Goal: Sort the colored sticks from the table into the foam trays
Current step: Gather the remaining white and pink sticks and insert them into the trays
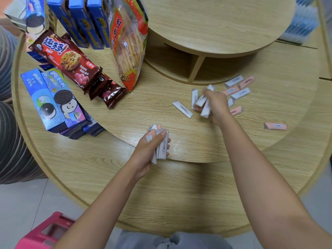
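**Labels.** The red biscuit packet [66, 58] in the upper left of the frame bears large white characters, 趣多多, and a picture of a chocolate-chip biscuit. The boxes [53, 99] at the left show black sandwich biscuits and the characters 奥利奥. The tall cracker bag [129, 42] at top centre carries red and yellow Chinese print that is only partly legible. The writing on the upright blue boxes [80, 20] behind it is not legible.

**Hands.** The left hand [152, 146], at centre frame, has its fingers curled round a bundle of sticks [163, 147]. These are mostly white, with one orange end showing. One carries a barcode, digits unreadable. The right hand [215, 103], right of centre, is clenched on several white sticks [205, 109]. Whether it touches the table [179, 186] cannot be told.

**Loose sticks.** All lie flat on the table.
- A white stick [182, 109] lies just left of the right hand.
- A mixed white and pink group [240, 93] lies beyond that hand.
- A single pink stick [274, 126] lies well apart at the right.

Each bears a small printed label too small to read.
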Demonstrator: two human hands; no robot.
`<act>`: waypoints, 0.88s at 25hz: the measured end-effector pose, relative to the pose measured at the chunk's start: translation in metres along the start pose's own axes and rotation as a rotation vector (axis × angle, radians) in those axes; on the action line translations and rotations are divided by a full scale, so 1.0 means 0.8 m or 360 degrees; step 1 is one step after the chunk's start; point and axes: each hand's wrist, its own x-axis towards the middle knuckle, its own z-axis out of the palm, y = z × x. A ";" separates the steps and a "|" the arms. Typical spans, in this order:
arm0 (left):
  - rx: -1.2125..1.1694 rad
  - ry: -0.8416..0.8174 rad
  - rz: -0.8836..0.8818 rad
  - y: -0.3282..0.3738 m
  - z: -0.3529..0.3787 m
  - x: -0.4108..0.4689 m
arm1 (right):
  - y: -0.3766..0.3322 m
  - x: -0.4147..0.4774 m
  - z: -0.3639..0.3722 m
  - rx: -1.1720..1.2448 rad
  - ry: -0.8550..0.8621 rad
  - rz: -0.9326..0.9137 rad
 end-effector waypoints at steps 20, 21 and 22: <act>-0.0045 -0.0021 0.0016 0.005 -0.011 0.001 | -0.003 0.003 0.014 -0.1093 -0.0013 -0.0365; -0.0042 -0.0022 0.0019 0.004 -0.010 0.001 | 0.001 -0.001 0.018 -0.1160 -0.0077 -0.0420; -0.0037 -0.0020 0.0022 0.003 -0.010 0.000 | 0.006 -0.004 0.024 -0.1245 -0.0134 -0.0447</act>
